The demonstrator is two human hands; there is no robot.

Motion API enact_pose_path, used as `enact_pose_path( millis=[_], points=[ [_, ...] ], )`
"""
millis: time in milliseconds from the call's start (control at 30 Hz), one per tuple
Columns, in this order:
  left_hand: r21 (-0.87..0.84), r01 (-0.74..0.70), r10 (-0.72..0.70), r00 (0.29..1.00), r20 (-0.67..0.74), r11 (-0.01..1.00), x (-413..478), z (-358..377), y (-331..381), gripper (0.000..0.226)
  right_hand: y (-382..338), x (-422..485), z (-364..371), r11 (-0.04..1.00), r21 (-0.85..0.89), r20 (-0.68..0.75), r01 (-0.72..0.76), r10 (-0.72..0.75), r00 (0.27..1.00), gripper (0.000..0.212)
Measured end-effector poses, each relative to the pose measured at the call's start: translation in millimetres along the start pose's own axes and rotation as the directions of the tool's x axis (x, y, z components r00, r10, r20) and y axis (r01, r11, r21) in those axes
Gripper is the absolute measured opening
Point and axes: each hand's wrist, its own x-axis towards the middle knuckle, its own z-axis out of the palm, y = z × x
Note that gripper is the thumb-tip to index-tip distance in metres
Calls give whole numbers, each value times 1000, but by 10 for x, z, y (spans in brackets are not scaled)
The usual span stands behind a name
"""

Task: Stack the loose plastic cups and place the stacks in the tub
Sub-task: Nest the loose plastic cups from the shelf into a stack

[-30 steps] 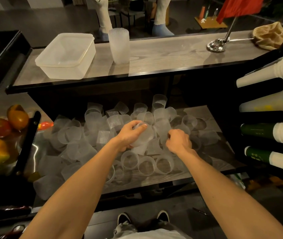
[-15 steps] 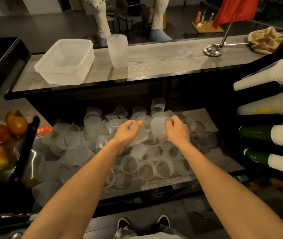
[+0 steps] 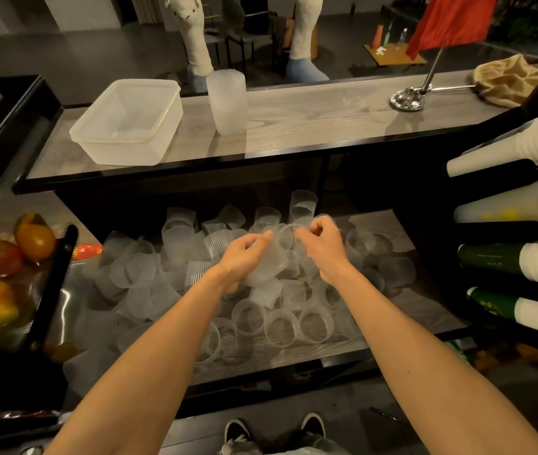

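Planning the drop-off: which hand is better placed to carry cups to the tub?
Probably left: the left hand grips a cup, and the tub sits on its side; the right hand only pinches another cup.

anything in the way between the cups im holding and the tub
Nothing sits directly between. The held cups are over the lower shelf; the open tub is up-left on the counter. Only the counter's front edge must be cleared; the cup stack stands right of the tub.

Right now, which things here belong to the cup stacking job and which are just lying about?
Job: tub, stacked cups on the counter, loose cups on the lower shelf, gripped cup in left hand, pinched cup in right hand.
Lying about: fruit, flag stand, tan cloth.
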Motion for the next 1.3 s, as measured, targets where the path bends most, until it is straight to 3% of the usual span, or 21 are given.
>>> enact_pose_path(
  millis=[100, 167, 233, 300, 333, 467, 567, 633, 700, 767, 867, 933, 1000, 1167, 1300],
  points=[
    [-102, 80, -83, 996, -23, 992, 0, -7, 51, 57, -44, 18, 57, 995, 100, 30, -25, 22, 999, 30],
    [-170, 150, -152, 988, 2, 974, 23, 1, 92, 70, -65, 26, 113, 995, 94, 37, -16, 12, 999, 21],
    [-189, 192, -194, 981, 13, 963, 52, 11, 114, 96, -73, 13, 146, 997, -34, 74, 69, -67, 995, 8],
    [-177, 206, -214, 977, -25, 962, 109, 22, 112, 122, -52, -2, 148, 966, -185, 170, 181, -150, 974, 15],
    [-163, 194, -202, 979, -38, 967, 88, 41, 140, 121, -42, -14, 152, 946, -238, 226, 219, -165, 960, 19],
    [-88, 80, -91, 989, -120, 993, 59, 112, 196, 68, -6, -34, 166, 949, -208, 324, 236, -161, 932, 37],
    [-157, 56, -80, 986, -147, 986, 81, 128, 169, 55, -31, -26, 139, 995, -61, 375, 82, -53, 925, 43],
    [-169, 50, -79, 983, -166, 984, 98, 149, 174, 48, -28, -7, 99, 996, 68, 399, -50, 18, 917, 32],
    [-152, 31, -59, 980, -189, 988, 122, 184, 163, 42, -24, -2, 51, 991, 115, 314, -64, 25, 949, 26],
    [-165, 34, -68, 977, -204, 986, 141, 210, 153, 38, 19, 22, -14, 1000, 15, 97, 1, -2, 995, 25],
    [-203, 65, -103, 978, -182, 977, 191, 215, 88, 34, 176, 46, -207, 962, -271, -146, -10, -31, 989, 15],
    [-218, 85, -123, 978, -168, 972, 216, 215, 63, 35, 381, 77, -361, 880, -468, -162, -82, 6, 987, 12],
    [-255, 102, -146, 976, -161, 962, 252, 220, 43, 35, 546, 59, -470, 776, -614, -143, -144, 69, 987, 28],
    [-326, 129, -170, 981, -99, 937, 261, 253, 47, 45, 722, 7, -542, 586, -787, -98, -192, 188, 977, 63],
    [-345, 108, -145, 986, -82, 932, 272, 263, 38, 49, 776, 1, -551, 556, -802, -98, -217, 235, 967, 38]
  ],
)
